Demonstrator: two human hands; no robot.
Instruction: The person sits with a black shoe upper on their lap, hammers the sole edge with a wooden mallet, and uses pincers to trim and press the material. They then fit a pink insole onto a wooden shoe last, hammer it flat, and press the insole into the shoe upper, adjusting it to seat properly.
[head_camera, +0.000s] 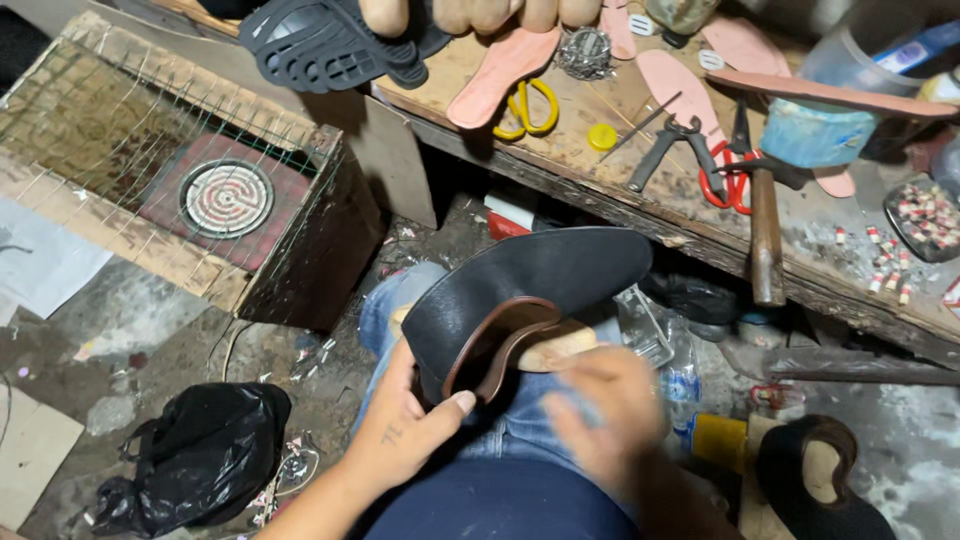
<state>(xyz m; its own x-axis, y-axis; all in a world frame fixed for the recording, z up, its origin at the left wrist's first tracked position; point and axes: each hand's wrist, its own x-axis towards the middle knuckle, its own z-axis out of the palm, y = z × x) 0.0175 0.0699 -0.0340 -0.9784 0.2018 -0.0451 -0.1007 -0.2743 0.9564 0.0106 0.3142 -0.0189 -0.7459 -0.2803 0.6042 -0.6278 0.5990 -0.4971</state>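
Observation:
A black leather shoe upper (520, 290), stretched over a wooden last, rests on my lap. Its brown lining edge (500, 345) curls outward at the opening. My left hand (410, 425) grips the upper from below, thumb pressed against the lining edge. My right hand (605, 405) is blurred with motion just right of the opening, touching the pale wooden last (560, 348). Whether it holds anything I cannot tell. At the top edge, another person's fingers (480, 12) hold a dark grey shoe sole (330, 40).
A wooden workbench (600, 185) carries pink insoles, yellow scissors (528, 108), pliers (672, 148), red scissors and a hammer (765, 235). A wire-topped box with a round heater coil (226, 198) stands at left. A black bag (195, 455) lies on the floor; a second black upper (815, 480) sits at right.

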